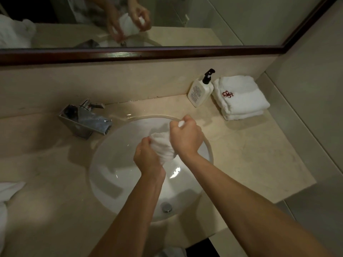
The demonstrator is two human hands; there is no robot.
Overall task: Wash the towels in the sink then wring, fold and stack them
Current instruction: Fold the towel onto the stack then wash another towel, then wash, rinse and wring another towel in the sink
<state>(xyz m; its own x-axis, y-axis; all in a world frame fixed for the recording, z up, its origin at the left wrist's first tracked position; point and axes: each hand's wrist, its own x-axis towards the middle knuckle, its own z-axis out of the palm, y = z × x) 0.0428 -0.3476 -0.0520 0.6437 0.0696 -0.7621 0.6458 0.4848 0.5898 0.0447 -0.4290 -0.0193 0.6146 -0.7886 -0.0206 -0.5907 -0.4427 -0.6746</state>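
Wringing over the sink (104,175) basin: our left hand (147,158) and right hand (185,136) both clench the twisted towel (163,145) — we counter-rotate firmly, keeping drips inside the bowl.

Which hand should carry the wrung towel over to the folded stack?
Right, likely. The right hand grips the towel on the side nearer the folded stack; the left hand would have to cross over the sink.
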